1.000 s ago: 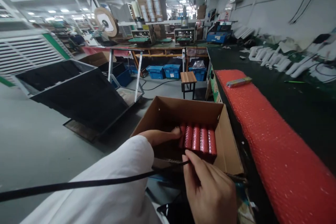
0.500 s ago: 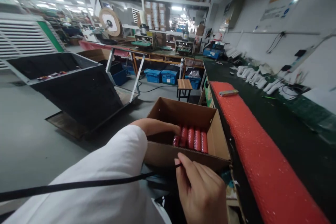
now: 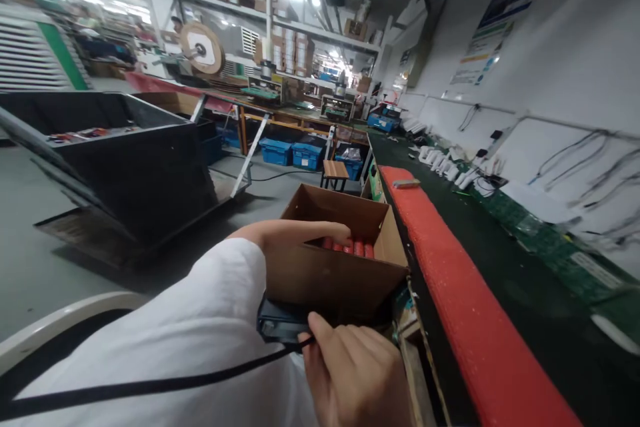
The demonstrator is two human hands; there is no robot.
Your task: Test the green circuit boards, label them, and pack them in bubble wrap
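My left hand (image 3: 341, 233) reaches over the near side of an open cardboard box (image 3: 325, 273) and hangs low above a row of red wrapped rolls (image 3: 359, 248). Its fingers point down and are partly hidden, so a grip cannot be made out. The rolls stand side by side, with their lower parts behind the box wall. In the foreground my right hand (image 3: 357, 373) pinches a thin black cord (image 3: 270, 361) between thumb and forefinger. That cord runs left across the white sleeve.
Along the right runs a dark green bench (image 3: 500, 267) with a long red strip of wrap (image 3: 450, 280) on it. A black bin cart (image 3: 135, 180) stands left. Behind the box are a wooden stool (image 3: 335, 170) and blue crates (image 3: 307, 155).
My left hand has shifted from the left end of the row of rolls towards its middle. The view has turned right and tilted up; my right hand keeps its pinch on the cord.
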